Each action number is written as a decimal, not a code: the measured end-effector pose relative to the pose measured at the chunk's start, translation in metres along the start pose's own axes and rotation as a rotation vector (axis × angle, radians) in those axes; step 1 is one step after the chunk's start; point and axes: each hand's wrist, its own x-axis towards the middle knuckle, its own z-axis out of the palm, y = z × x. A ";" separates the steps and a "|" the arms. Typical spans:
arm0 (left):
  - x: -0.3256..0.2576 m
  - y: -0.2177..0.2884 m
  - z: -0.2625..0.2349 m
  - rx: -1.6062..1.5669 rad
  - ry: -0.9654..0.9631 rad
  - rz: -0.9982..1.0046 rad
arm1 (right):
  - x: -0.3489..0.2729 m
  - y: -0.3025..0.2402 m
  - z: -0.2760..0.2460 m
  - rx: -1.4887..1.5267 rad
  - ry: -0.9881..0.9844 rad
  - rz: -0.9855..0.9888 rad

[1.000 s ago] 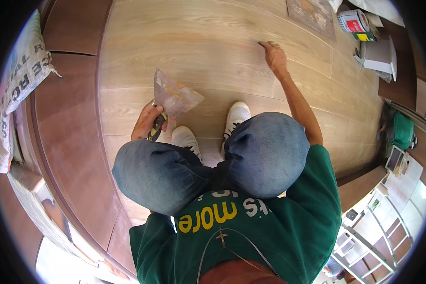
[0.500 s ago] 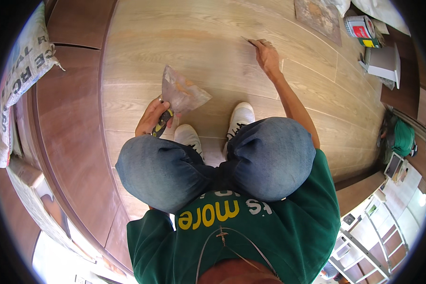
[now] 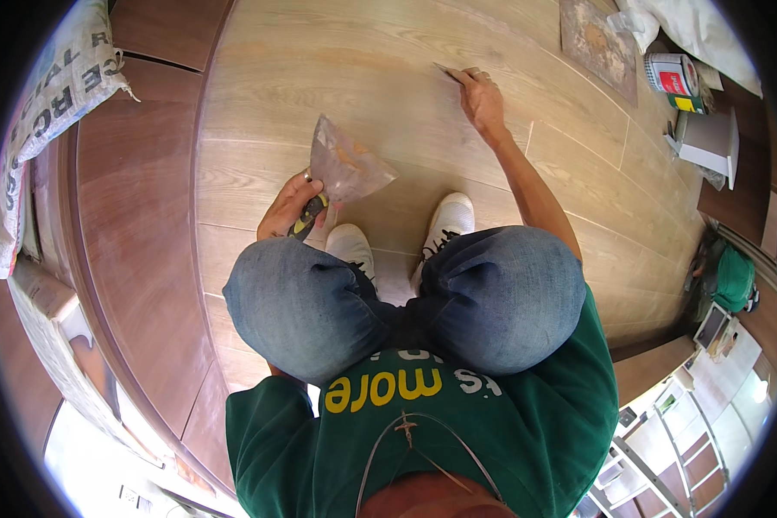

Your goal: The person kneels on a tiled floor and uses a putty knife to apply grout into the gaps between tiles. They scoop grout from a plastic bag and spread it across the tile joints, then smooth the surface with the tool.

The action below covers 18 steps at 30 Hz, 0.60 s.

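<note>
My left hand [image 3: 290, 207] is closed on the black-and-yellow handle of a wide putty knife [image 3: 347, 162]. Its flared blade is smeared with orange-brown filler and is held above the floor, in front of my left shoe. My right hand [image 3: 482, 102], arm stretched out ahead, pinches a small thin dark blade [image 3: 445, 71], its tip at the wood-look plank floor [image 3: 388, 104]. Fingers cover most of that blade, so its exact kind is unclear. A faint reddish-brown smear lies on the floor to the left of the tip.
Along the left runs a brown wooden panel [image 3: 138, 216] with a printed sack [image 3: 60, 95] on it. A stained board [image 3: 597, 47], a paint can [image 3: 672, 76] and a white box [image 3: 708, 142] stand at the far right. A green bag [image 3: 732, 278] and a ladder [image 3: 691, 440] are at right.
My right hand has slid a little to the left over the floor with the small blade. My left hand still holds the putty knife. The whole view has shifted slightly.
</note>
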 end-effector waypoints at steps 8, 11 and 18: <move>0.007 -0.016 -0.021 0.041 0.054 0.000 | -0.033 -0.051 -0.032 0.257 -0.149 -0.096; 0.010 -0.032 -0.035 -0.006 0.037 -0.034 | -0.041 -0.065 -0.056 0.552 -0.132 0.057; 0.002 -0.037 -0.012 0.084 0.076 0.026 | -0.079 -0.078 -0.004 1.087 0.010 0.239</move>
